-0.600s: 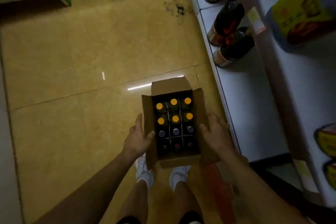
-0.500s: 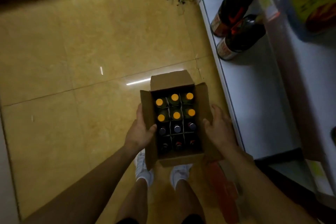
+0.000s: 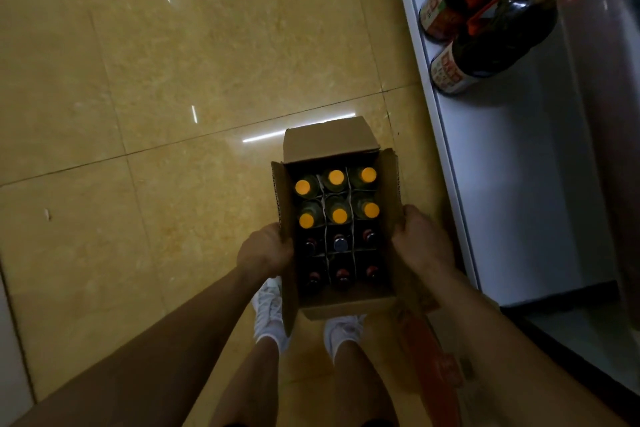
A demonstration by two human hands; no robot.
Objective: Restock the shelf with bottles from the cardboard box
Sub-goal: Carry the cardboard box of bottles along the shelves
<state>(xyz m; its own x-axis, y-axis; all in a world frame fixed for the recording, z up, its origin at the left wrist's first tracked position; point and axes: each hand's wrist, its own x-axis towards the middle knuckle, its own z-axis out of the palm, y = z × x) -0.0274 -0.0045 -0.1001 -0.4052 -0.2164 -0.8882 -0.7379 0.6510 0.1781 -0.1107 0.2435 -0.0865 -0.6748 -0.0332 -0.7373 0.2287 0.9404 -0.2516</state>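
An open cardboard box (image 3: 329,137) hangs in front of me above the floor, flaps up. Inside, a divider separates several bottles: those with orange caps (image 3: 336,177) fill the far rows, dark-capped ones (image 3: 341,244) the near rows. My left hand (image 3: 265,251) grips the box's left wall, thumb over its edge. My right hand (image 3: 420,246) grips the right wall and flap. The white shelf (image 3: 512,184) runs along the right side.
Two large dark bottles (image 3: 485,42) with red labels stand at the far end of the low shelf. Bare white shelf lies nearer me. Yellow tiled floor spreads to the left. My white shoes (image 3: 268,308) are under the box. An orange strip lies by my right foot.
The view has tilted down and closer to the box. Both hands have curled tighter round the box walls; the box stays held between them.
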